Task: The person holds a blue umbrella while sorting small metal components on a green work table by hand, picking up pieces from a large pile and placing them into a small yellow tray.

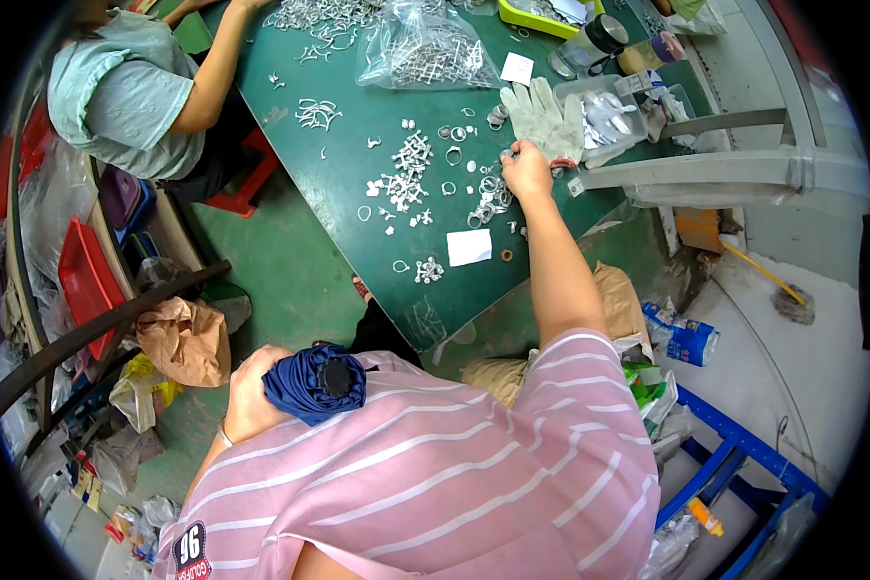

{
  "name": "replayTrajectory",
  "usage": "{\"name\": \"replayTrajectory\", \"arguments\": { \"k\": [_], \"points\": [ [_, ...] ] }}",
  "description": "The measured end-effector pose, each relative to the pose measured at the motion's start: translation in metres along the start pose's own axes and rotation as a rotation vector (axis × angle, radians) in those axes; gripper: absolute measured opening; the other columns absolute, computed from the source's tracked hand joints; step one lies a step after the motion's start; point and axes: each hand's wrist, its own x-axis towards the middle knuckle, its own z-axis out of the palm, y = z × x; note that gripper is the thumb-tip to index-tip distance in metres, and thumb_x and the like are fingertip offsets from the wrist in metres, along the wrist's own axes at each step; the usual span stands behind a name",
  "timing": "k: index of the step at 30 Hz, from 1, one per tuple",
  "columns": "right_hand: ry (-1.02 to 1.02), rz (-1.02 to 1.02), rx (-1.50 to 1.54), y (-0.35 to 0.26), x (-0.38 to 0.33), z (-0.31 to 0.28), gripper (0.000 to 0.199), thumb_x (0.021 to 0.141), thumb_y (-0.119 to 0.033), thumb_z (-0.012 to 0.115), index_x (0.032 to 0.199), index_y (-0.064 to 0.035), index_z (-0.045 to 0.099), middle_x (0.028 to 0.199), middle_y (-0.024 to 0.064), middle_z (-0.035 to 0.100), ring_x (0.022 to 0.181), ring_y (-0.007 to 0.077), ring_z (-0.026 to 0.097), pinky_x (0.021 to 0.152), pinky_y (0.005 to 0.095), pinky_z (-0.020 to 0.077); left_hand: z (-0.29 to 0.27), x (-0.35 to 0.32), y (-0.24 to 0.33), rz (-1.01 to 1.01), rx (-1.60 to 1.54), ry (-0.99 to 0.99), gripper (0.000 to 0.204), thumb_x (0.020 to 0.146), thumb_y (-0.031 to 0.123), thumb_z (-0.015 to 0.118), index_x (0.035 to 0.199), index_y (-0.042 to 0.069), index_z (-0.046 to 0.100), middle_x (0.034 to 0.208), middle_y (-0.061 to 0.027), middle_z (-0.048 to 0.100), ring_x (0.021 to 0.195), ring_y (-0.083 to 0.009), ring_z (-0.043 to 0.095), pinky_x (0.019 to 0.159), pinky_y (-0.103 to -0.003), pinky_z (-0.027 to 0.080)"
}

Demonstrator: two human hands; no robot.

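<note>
My left hand [249, 394] is close to my body, its fingers curled round a folded dark blue umbrella [304, 389] with a black end. My right arm stretches over the green table [358, 222]. At its end my right hand [528, 174] is closed in a pinch; a small greyish piece shows at the fingertips, too small to name. A cluster of metal rings [491, 201] lies just left of this hand. Beyond it rests a pale work glove [543, 118]. Small silvery metal parts [408, 174] are heaped farther left, and a white paper slip [469, 247] lies nearer me.
A clear bag of metal parts [435, 53], a plastic box [604, 121] and a dark-lidded jar [590, 46] stand at the back. Another person [135, 97] sits at the table's left side. A metal frame [696, 172] borders the right, blue bars [735, 445] the lower right.
</note>
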Motion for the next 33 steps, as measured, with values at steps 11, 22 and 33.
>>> {"name": "replayTrajectory", "arguments": {
  "k": [11,22,33],
  "points": [
    [-0.243,-0.053,0.201,0.030,-0.006,-0.012,0.017,0.073,-0.020,0.070,0.081,-0.0051,0.068,0.074,0.0093,0.065,0.067,0.0173,0.062,0.065,0.0303,0.0486,0.000,-0.007,0.001,0.020,0.048,0.022,0.038,0.055,0.011,0.078,0.087,0.007,0.057,0.077,-0.0099,0.059,0.071,-0.0292,0.060,0.064,-0.034,0.048],
    [-0.100,-0.071,0.305,0.033,-0.039,0.002,0.016,0.075,-0.017,0.062,0.088,-0.0113,0.070,0.081,0.0121,0.067,0.072,0.0254,0.064,0.069,0.0338,0.0498,0.003,-0.008,0.007,0.034,0.057,-0.018,0.039,0.054,0.011,0.078,0.087,0.007,0.057,0.078,-0.0102,0.059,0.072,-0.0295,0.060,0.064,-0.034,0.048],
    [-0.352,-0.024,0.101,0.049,-0.075,-0.025,0.017,0.074,-0.013,0.061,0.089,-0.0098,0.068,0.078,0.0113,0.065,0.077,0.0256,0.064,0.070,0.0353,0.0490,0.008,-0.012,0.007,0.020,-0.002,-0.022,0.042,0.054,0.011,0.079,0.089,0.007,0.056,0.079,-0.0104,0.059,0.074,-0.0296,0.060,0.065,-0.034,0.048]
  ]
}}
